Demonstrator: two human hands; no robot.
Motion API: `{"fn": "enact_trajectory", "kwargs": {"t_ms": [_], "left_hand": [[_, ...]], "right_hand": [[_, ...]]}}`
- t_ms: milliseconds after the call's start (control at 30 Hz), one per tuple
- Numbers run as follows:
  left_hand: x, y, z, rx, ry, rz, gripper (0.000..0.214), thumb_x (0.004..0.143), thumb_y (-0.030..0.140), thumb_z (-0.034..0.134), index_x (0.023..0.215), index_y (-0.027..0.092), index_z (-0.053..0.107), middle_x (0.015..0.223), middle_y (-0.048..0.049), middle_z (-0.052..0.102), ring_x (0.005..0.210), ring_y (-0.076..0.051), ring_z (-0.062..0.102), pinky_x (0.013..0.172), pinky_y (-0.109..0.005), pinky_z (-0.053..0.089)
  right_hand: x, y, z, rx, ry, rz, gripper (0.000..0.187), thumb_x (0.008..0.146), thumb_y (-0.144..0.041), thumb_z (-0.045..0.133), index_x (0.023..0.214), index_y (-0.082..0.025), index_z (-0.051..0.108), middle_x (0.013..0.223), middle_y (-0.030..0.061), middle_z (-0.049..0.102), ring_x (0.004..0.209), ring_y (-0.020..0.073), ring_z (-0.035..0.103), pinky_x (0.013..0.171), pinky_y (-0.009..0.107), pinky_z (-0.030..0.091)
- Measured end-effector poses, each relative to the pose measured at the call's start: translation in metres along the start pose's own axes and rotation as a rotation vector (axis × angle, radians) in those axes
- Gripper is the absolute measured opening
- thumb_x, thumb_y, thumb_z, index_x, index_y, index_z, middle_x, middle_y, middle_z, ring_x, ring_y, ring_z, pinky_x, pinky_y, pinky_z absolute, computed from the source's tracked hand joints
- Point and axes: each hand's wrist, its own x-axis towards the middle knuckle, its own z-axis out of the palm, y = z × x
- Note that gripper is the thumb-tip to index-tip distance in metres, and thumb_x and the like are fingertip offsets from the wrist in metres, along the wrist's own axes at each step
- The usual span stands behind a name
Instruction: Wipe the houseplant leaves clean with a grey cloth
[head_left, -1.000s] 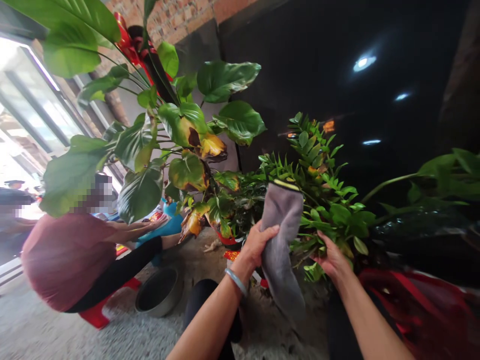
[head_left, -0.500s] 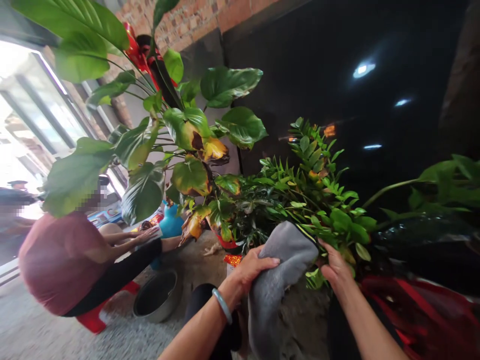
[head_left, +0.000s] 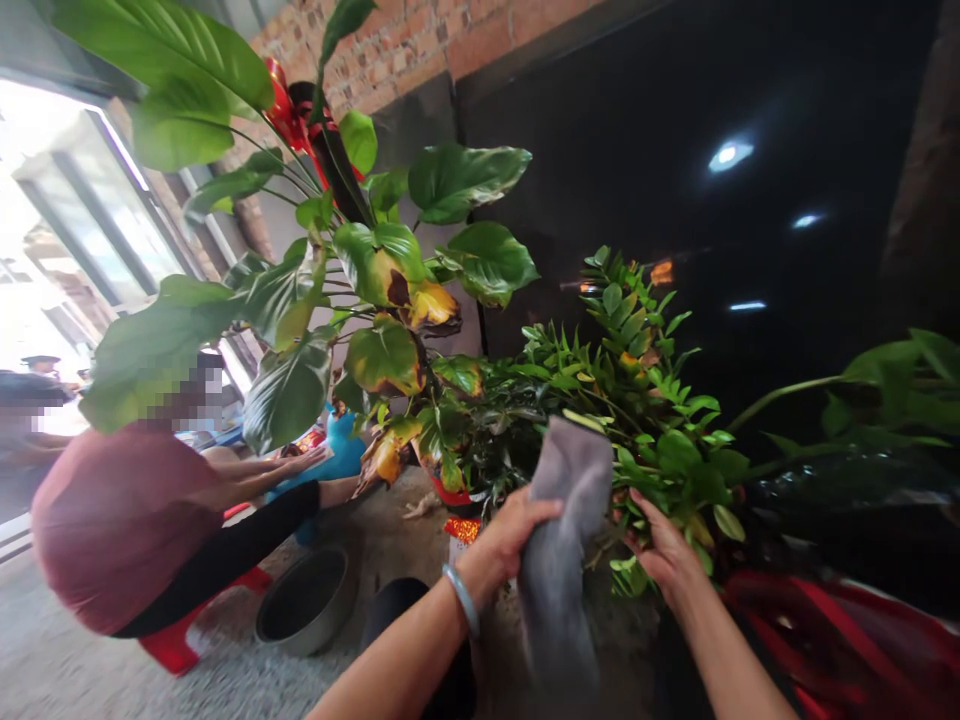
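Note:
My left hand [head_left: 514, 540], with a pale bangle on its wrist, grips a grey cloth [head_left: 562, 510] that hangs down below it and is slightly blurred. The cloth's top end, edged in yellow-green, rises in front of a bushy plant with small glossy leaves [head_left: 679, 455]. On the right, my right hand [head_left: 664, 550] reaches in at the lower leaves of that plant. Its fingers and thumb are apart, the tips partly hidden among the foliage. Left of the cloth stands a tall plant with broad leaves [head_left: 382, 355], some yellowed and browned.
A person in a pink shirt [head_left: 124, 520] sits on a red stool [head_left: 169, 640] at the left. Near them are a grey basin [head_left: 304, 605] and a blue vessel [head_left: 345, 440]. Dark shiny panels [head_left: 637, 150] stand behind the plants. Red material [head_left: 840, 630] lies at lower right.
The grey cloth has swung left and away from my right hand, its top end now narrower and more upright. My right hand has stayed near the leaves, its fingers a little more spread.

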Motion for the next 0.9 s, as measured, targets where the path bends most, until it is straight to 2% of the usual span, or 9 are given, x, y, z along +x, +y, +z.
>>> {"fn": "enact_trajectory", "kwargs": {"t_ms": [67, 133, 300, 367, 567, 633, 767, 833, 900], "left_hand": [[-0.008, -0.021, -0.004, 0.064, -0.045, -0.119, 0.047, 0.035, 0.028, 0.086, 0.079, 0.016, 0.072, 0.063, -0.0011, 0.070, 0.057, -0.017, 0.060, 0.060, -0.029, 0.049], [-0.017, -0.021, -0.007, 0.067, -0.104, -0.125, 0.049, 0.035, 0.029, 0.087, 0.080, 0.016, 0.073, 0.065, -0.0009, 0.071, 0.058, -0.016, 0.061, 0.062, -0.028, 0.049], [-0.014, 0.033, -0.001, -0.035, -0.101, 0.143, 0.056, 0.037, 0.033, 0.091, 0.086, 0.016, 0.072, 0.071, -0.0007, 0.071, 0.060, -0.015, 0.060, 0.062, -0.027, 0.049], [-0.005, 0.037, 0.002, -0.096, -0.038, 0.205, 0.056, 0.036, 0.035, 0.091, 0.085, 0.016, 0.071, 0.068, 0.0004, 0.069, 0.058, -0.014, 0.059, 0.061, -0.028, 0.048], [-0.006, -0.034, -0.008, 0.074, -0.036, -0.118, 0.051, 0.034, 0.031, 0.089, 0.079, 0.015, 0.072, 0.065, -0.0016, 0.069, 0.058, -0.017, 0.059, 0.060, -0.030, 0.047], [-0.015, -0.038, -0.013, 0.096, -0.085, -0.161, 0.050, 0.035, 0.030, 0.088, 0.080, 0.015, 0.073, 0.066, -0.0019, 0.070, 0.060, -0.017, 0.061, 0.063, -0.031, 0.048], [-0.020, 0.011, -0.014, 0.021, -0.148, 0.039, 0.052, 0.041, 0.033, 0.090, 0.087, 0.016, 0.073, 0.072, -0.0015, 0.072, 0.062, -0.015, 0.062, 0.063, -0.027, 0.048], [-0.013, 0.035, -0.013, -0.048, -0.084, 0.167, 0.054, 0.041, 0.034, 0.091, 0.088, 0.016, 0.072, 0.071, -0.0002, 0.071, 0.058, -0.014, 0.059, 0.059, -0.026, 0.047], [-0.006, 0.038, -0.013, -0.094, -0.006, 0.216, 0.054, 0.040, 0.035, 0.091, 0.087, 0.017, 0.071, 0.068, 0.0010, 0.069, 0.056, -0.013, 0.058, 0.058, -0.026, 0.047]], "right_hand": [[0.001, 0.002, -0.001, -0.006, 0.022, 0.031, 0.020, 0.058, -0.018, 0.083, 0.071, -0.021, 0.069, 0.056, -0.0023, 0.073, 0.053, 0.0207, 0.070, 0.045, 0.028, 0.054], [-0.001, 0.001, -0.001, 0.002, 0.061, 0.060, 0.020, 0.059, -0.020, 0.083, 0.074, -0.021, 0.070, 0.059, -0.0014, 0.074, 0.057, 0.0221, 0.072, 0.050, 0.030, 0.057], [-0.009, -0.008, 0.009, 0.031, 0.109, 0.077, 0.025, 0.057, -0.012, 0.082, 0.069, -0.023, 0.064, 0.053, -0.0066, 0.070, 0.041, 0.0131, 0.061, 0.041, 0.022, 0.051], [-0.012, -0.010, 0.013, 0.039, 0.104, 0.082, 0.026, 0.057, -0.011, 0.082, 0.069, -0.024, 0.063, 0.053, -0.0063, 0.070, 0.040, 0.0125, 0.061, 0.040, 0.021, 0.050], [-0.015, -0.009, 0.013, 0.038, 0.108, 0.130, 0.019, 0.056, -0.015, 0.080, 0.067, -0.021, 0.065, 0.052, -0.0023, 0.070, 0.047, 0.0184, 0.067, 0.046, 0.027, 0.055], [-0.015, -0.009, 0.011, 0.034, 0.100, 0.135, 0.019, 0.055, -0.017, 0.081, 0.069, -0.020, 0.067, 0.055, -0.0010, 0.072, 0.054, 0.0217, 0.070, 0.052, 0.031, 0.058], [-0.015, -0.011, 0.011, 0.043, 0.141, 0.074, 0.021, 0.057, -0.013, 0.079, 0.069, -0.023, 0.065, 0.054, -0.0073, 0.070, 0.044, 0.0140, 0.063, 0.045, 0.024, 0.054], [-0.016, -0.012, 0.013, 0.045, 0.147, 0.060, 0.022, 0.058, -0.011, 0.077, 0.069, -0.024, 0.063, 0.053, -0.0078, 0.070, 0.040, 0.0111, 0.059, 0.040, 0.021, 0.051], [-0.017, -0.012, 0.014, 0.039, 0.146, 0.057, 0.021, 0.059, -0.011, 0.077, 0.068, -0.023, 0.063, 0.053, -0.0066, 0.070, 0.038, 0.0110, 0.058, 0.039, 0.020, 0.050]]}}
